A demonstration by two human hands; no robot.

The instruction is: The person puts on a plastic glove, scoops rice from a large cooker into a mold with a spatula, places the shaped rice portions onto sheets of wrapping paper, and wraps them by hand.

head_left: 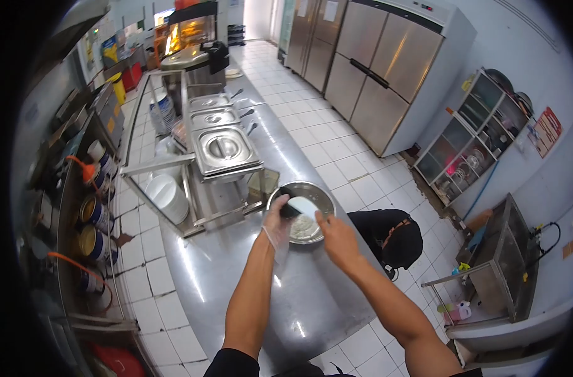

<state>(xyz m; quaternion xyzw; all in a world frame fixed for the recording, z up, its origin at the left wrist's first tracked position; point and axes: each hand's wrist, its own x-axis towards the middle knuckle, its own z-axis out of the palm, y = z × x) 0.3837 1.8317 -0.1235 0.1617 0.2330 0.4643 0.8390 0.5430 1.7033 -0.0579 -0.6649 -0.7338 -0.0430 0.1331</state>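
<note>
A round metal mixing bowl (329,196) stands on the steel worktable, with a lumpy white mass (305,229) in its bottom. Over the bowl, my left hand (275,217), in a loose clear plastic glove, is closed on a black object (291,208) whose kind I cannot make out. A smooth white surface (305,205) shows beside the black object; whether the two are one piece is unclear. My right hand (336,237), bare, is closed at the bowl's right side, its fingertips against the white piece's edge. What it grips is mostly hidden.
Lidded steel food pans (225,149) sit in a metal frame on the worktable (236,251). A person in black (393,239) crouches close to the table's right edge. Steel refrigerators (380,63) line the far wall. A sink (494,283) stands at right, large tins (96,242) at left.
</note>
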